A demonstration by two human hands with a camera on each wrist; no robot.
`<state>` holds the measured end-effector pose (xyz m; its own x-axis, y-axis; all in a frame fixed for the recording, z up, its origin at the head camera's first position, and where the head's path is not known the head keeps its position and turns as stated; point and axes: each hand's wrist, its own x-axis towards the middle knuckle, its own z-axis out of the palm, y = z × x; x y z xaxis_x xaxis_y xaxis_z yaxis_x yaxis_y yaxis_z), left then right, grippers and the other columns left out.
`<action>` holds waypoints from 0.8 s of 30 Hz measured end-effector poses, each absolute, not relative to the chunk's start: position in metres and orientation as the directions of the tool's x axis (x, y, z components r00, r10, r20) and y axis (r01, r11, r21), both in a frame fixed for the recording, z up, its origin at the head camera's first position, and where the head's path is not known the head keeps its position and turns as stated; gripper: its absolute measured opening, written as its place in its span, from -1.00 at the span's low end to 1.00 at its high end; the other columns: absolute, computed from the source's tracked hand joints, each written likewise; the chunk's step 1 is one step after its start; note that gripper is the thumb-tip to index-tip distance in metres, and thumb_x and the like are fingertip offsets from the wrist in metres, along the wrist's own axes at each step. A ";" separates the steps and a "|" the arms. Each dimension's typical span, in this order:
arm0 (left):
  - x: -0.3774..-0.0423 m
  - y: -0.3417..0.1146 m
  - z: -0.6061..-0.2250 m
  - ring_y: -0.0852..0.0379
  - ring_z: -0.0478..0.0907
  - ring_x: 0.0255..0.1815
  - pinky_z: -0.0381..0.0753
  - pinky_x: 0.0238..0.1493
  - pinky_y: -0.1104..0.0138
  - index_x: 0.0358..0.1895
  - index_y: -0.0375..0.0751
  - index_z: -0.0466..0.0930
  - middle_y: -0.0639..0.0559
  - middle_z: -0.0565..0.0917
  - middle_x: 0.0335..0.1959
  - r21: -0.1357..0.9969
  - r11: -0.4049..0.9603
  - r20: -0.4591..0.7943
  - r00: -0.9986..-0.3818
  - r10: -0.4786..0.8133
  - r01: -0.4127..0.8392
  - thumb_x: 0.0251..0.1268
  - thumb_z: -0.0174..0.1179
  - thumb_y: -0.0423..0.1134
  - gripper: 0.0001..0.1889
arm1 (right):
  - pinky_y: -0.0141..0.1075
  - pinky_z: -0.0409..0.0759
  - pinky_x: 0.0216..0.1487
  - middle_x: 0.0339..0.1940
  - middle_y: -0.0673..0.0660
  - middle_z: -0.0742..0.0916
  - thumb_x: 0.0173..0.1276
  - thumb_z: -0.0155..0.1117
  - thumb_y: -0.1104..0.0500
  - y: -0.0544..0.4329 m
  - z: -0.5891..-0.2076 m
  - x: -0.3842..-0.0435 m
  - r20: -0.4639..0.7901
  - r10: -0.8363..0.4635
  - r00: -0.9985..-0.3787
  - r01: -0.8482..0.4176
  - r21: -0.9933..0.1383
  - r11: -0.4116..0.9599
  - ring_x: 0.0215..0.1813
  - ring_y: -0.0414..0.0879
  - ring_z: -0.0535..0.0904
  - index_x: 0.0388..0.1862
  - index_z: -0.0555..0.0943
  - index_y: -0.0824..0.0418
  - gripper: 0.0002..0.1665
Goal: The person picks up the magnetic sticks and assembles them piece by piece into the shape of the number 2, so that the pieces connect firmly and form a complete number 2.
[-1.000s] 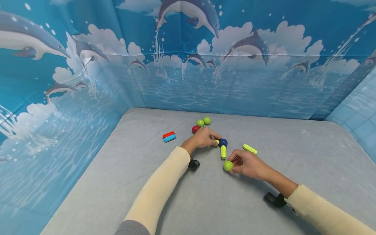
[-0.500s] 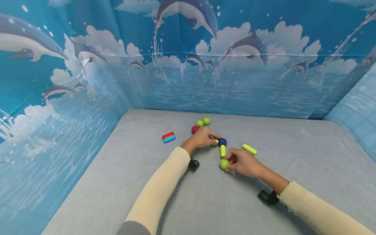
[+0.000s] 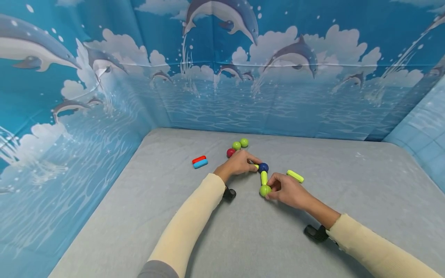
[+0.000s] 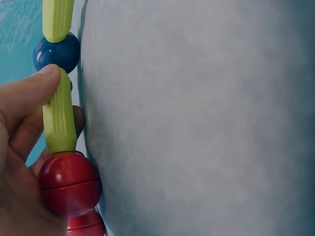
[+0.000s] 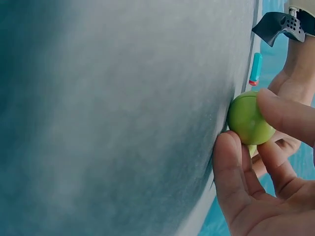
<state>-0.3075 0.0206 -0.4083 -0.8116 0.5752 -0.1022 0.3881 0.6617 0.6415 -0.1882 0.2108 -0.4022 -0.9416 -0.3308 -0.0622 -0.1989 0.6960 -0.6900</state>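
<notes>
My left hand (image 3: 238,163) holds a yellow-green ribbed rod (image 4: 60,120), its thumb pressed along the upper end. In the left wrist view that rod runs between a dark blue ball (image 4: 58,53) and a red ball (image 4: 70,184). A second yellow-green rod (image 3: 264,177) extends from the blue ball toward the near side. At its near end sits a green ball (image 3: 265,190), which my right hand (image 3: 287,190) pinches between thumb and fingers. In the right wrist view the green ball (image 5: 250,118) hides most of the rod behind it.
One loose yellow-green rod (image 3: 295,176) lies right of the hands. Beyond the left hand are a red ball (image 3: 230,153) and two green balls (image 3: 236,146). A red rod (image 3: 199,158) and a blue rod (image 3: 200,164) lie side by side on the grey table (image 3: 167,185).
My right hand has moved left and slightly away from me with the green ball, bringing it against the near end of the second rod. My left hand has stayed in place.
</notes>
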 end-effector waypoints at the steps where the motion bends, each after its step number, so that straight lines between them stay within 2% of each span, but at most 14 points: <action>1: -0.307 0.021 -0.408 0.20 0.59 0.24 0.56 -0.04 0.45 0.12 0.11 0.71 0.11 0.72 0.13 0.641 0.664 -0.104 -0.813 0.573 0.385 0.31 0.31 -0.17 -0.68 | -0.38 0.55 -0.36 -0.31 0.10 0.72 0.15 0.50 0.26 0.211 -0.402 -0.188 -0.062 -0.328 -0.943 -0.197 -0.690 0.697 -0.30 -0.21 0.59 -0.22 0.56 0.25 -0.70; 6: -0.307 0.022 -0.406 0.20 0.59 0.24 0.56 -0.03 0.45 0.11 0.12 0.71 0.11 0.72 0.13 0.639 0.669 -0.109 -0.817 0.567 0.379 0.31 0.32 -0.17 -0.69 | -0.37 0.54 -0.32 -0.31 0.10 0.70 0.15 0.50 0.26 0.211 -0.401 -0.190 -0.058 -0.337 -0.940 -0.211 -0.680 0.702 -0.28 -0.18 0.58 -0.20 0.56 0.25 -0.69; 13: -0.308 0.023 -0.410 0.18 0.58 0.26 0.60 0.07 0.39 0.12 0.10 0.71 0.11 0.72 0.13 0.652 0.662 -0.116 -0.814 0.569 0.369 0.31 0.31 -0.19 -0.68 | -0.34 0.55 -0.26 -0.26 0.13 0.68 0.16 0.49 0.28 0.209 -0.401 -0.192 -0.067 -0.357 -0.932 -0.214 -0.693 0.689 -0.22 -0.14 0.56 -0.12 0.56 0.28 -0.65; 21: -0.309 0.022 -0.408 0.19 0.60 0.20 0.50 -0.19 0.48 0.13 0.09 0.70 0.10 0.72 0.13 0.663 0.659 -0.123 -0.817 0.564 0.355 0.31 0.31 -0.20 -0.67 | -0.36 0.55 -0.27 -0.26 0.10 0.70 0.18 0.48 0.25 0.209 -0.402 -0.194 -0.051 -0.377 -0.925 -0.243 -0.683 0.688 -0.22 -0.17 0.57 -0.13 0.59 0.23 -0.70; 24: -0.309 0.022 -0.408 0.20 0.61 0.19 0.48 -0.21 0.49 0.13 0.09 0.70 0.10 0.72 0.13 0.662 0.658 -0.118 -0.818 0.563 0.358 0.31 0.31 -0.20 -0.68 | -0.37 0.55 -0.29 -0.27 0.10 0.70 0.19 0.48 0.25 0.209 -0.402 -0.195 -0.045 -0.379 -0.924 -0.247 -0.685 0.685 -0.24 -0.17 0.57 -0.15 0.59 0.23 -0.71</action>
